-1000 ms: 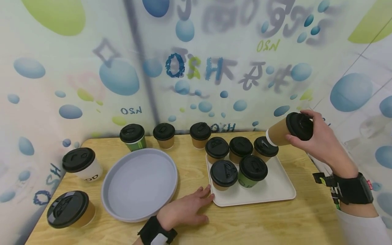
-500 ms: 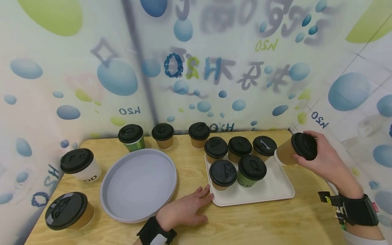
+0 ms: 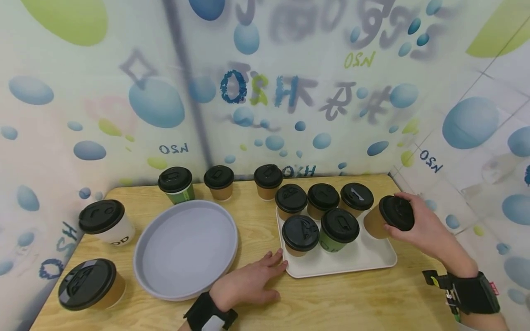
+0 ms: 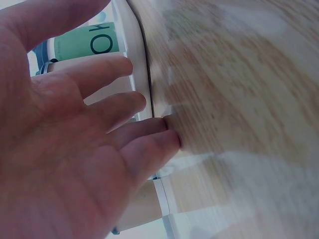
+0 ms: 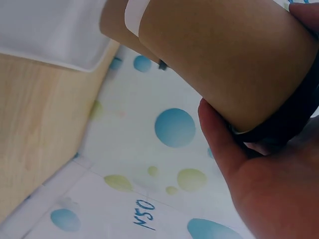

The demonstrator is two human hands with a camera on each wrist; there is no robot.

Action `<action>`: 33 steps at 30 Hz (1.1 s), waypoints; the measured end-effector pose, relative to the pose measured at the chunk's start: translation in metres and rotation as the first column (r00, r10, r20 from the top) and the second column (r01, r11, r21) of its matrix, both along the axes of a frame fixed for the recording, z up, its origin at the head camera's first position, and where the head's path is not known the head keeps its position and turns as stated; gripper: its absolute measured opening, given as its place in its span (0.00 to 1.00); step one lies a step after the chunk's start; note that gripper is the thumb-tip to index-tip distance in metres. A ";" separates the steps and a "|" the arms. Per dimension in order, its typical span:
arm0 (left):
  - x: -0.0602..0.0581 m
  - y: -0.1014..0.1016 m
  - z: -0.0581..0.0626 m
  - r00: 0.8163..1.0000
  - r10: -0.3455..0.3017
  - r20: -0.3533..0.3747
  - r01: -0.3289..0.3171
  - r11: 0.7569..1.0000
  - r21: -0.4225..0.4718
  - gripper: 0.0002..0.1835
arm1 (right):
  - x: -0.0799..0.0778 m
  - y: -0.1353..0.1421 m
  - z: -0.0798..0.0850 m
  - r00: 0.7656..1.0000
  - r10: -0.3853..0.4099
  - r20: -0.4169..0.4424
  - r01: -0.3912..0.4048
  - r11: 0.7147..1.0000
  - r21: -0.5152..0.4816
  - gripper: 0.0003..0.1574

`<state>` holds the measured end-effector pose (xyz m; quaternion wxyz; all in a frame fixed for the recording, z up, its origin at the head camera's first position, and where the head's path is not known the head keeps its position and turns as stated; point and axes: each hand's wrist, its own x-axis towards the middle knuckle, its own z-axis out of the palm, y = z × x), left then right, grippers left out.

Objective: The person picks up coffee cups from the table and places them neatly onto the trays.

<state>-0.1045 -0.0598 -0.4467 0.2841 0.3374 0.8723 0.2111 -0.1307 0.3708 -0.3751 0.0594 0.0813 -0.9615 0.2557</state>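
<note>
My right hand (image 3: 422, 227) grips a brown paper cup (image 3: 375, 221) by its black lid, holding it tilted over the right end of the white tray (image 3: 374, 257). In the right wrist view the brown cup (image 5: 224, 55) slants across, with a finger and the thumb at its lid end. My left hand (image 3: 247, 284) rests on the table with straight fingers, their tips touching the tray's left edge. On the tray stand several lidded brown cups, such as the front one (image 3: 300, 235), and a green cup (image 3: 339, 230). The left wrist view shows the palm (image 4: 65, 149) beside the tray rim.
Left of the tray lies a round grey tray (image 3: 186, 250). Around it stand a green cup (image 3: 175, 185), a small brown cup (image 3: 219, 182), a white cup (image 3: 108, 221) and a large brown cup (image 3: 92, 284). Another brown cup (image 3: 268, 181) stands behind, near the wall (image 3: 265, 92).
My right hand has lowered the brown cup from above the tray's back right corner toward the tray's right end, first moving right, then back left. My left hand has stayed at the tray's edge.
</note>
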 end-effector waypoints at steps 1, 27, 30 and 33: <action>0.000 0.000 0.000 1.000 -0.001 -0.004 0.001 1.000 0.000 0.37 | 0.000 -0.001 -0.002 1.000 0.008 -0.003 -0.008 1.000 0.002 0.59; 0.001 -0.001 -0.001 1.000 0.002 -0.002 -0.002 1.000 -0.003 0.37 | 0.002 -0.022 -0.037 0.995 0.078 0.057 -0.079 0.997 0.010 0.61; 0.000 0.000 -0.001 1.000 0.002 -0.006 -0.002 1.000 -0.005 0.37 | 0.002 -0.023 -0.037 0.995 0.073 0.070 -0.074 0.997 0.016 0.62; 0.000 0.000 -0.001 1.000 0.002 -0.008 -0.002 1.000 -0.006 0.38 | 0.002 -0.024 -0.038 0.994 0.072 0.081 -0.074 0.997 0.018 0.63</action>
